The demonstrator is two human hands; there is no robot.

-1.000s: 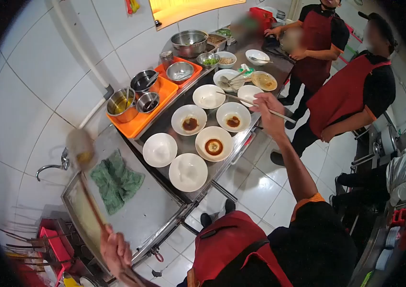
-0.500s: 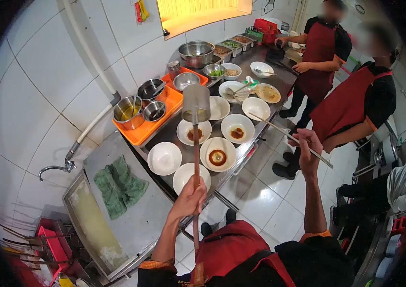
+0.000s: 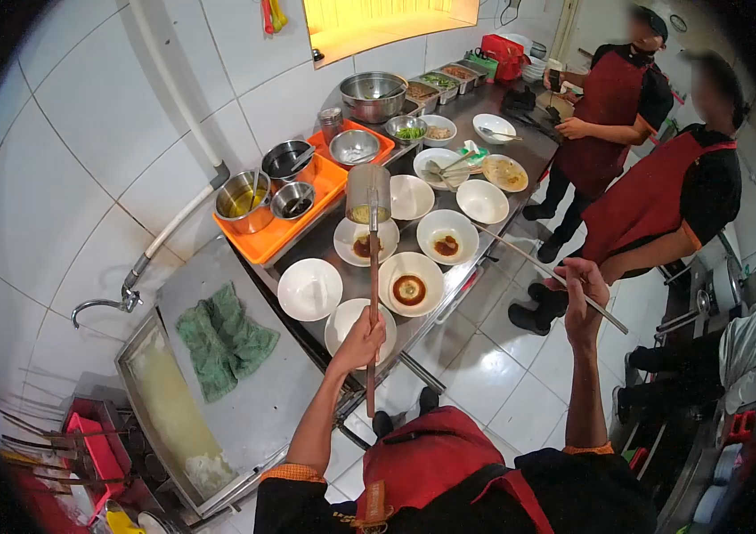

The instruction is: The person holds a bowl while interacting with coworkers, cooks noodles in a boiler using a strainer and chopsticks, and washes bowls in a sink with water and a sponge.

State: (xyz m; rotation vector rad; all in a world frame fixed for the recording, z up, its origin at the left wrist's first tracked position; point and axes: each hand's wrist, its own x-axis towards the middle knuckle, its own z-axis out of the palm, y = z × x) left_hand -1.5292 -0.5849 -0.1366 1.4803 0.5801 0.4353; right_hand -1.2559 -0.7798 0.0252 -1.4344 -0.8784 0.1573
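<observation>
My left hand is closed round the wooden handle of a deep cylindrical noodle strainer, whose metal basket hangs over the far bowls. My right hand grips a long thin metal rod, its far tip close to the rim of a white bowl with dark sauce in it. Below the strainer is another sauced bowl. A third bowl, with a brown ring of sauce, stands nearer me. Under my left hand lies a white bowl, partly covered. Further left sits a plain white bowl.
An orange tray holds steel sauce pots. At left, a green cloth lies beside a basin of cloudy water. Two people in red aprons stand along the counter's right side; another person is at far right.
My left hand and the strainer's handle have risen a little. The rod in my right hand has shifted slightly down and right. One co-worker's hand now holds something dark upright.
</observation>
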